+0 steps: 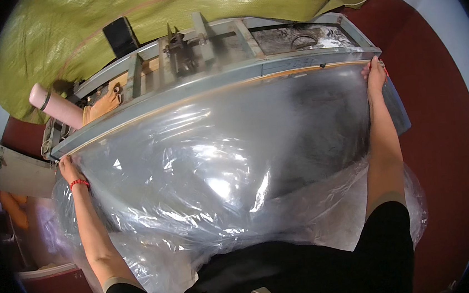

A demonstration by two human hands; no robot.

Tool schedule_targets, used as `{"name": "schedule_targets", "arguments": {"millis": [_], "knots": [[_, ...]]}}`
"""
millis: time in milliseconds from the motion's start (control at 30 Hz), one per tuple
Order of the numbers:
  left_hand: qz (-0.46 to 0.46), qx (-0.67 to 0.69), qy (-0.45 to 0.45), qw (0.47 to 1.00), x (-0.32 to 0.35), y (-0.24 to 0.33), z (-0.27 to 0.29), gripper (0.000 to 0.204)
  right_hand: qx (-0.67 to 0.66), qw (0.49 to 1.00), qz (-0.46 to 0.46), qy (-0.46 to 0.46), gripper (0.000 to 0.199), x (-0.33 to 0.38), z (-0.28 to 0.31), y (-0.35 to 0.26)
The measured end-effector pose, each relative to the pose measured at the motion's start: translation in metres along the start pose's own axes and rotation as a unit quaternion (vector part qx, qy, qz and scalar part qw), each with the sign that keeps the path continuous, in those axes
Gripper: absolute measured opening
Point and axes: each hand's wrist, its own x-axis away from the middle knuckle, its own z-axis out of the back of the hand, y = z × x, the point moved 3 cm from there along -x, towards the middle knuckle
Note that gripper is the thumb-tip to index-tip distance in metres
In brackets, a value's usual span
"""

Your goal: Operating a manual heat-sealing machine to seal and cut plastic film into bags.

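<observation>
A wide sheet of clear plastic film (208,165) stretches between my hands and hangs in shiny folds toward my body. Its far edge lies along an orange-brown strip on the front of a long grey metal frame machine (185,89). At the machine's left end, my left hand (71,171) is closed, pinching the film's corner. My right hand (375,76) is closed on the opposite corner at the far right end. The fingertips of both hands are partly hidden. Both arms are spread wide, so the film's edge looks fairly straight.
On the machine are a pink cylinder (55,104), a tan glove-like piece (104,106), a metal clamp-like mechanism (181,45) and a dark phone (120,37). A yellow-green woven tarp (177,6) lies behind. Dark red floor (436,157) is at right, a latched pale panel (16,168) at left.
</observation>
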Motion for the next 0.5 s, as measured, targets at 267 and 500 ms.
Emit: {"name": "schedule_targets", "arguments": {"millis": [267, 500], "knots": [[-0.066, -0.083, -0.183, 0.977, 0.082, 0.097, -0.007, 0.005, 0.054, 0.982, 0.163, 0.082, 0.027, 0.023, 0.1, -0.001], [-0.106, -0.032, -0.273, 0.956, 0.165, 0.177, 0.007, 0.004, 0.274, 0.87, 0.395, 0.111, 0.033, 0.109, 0.028, -0.111]]}}
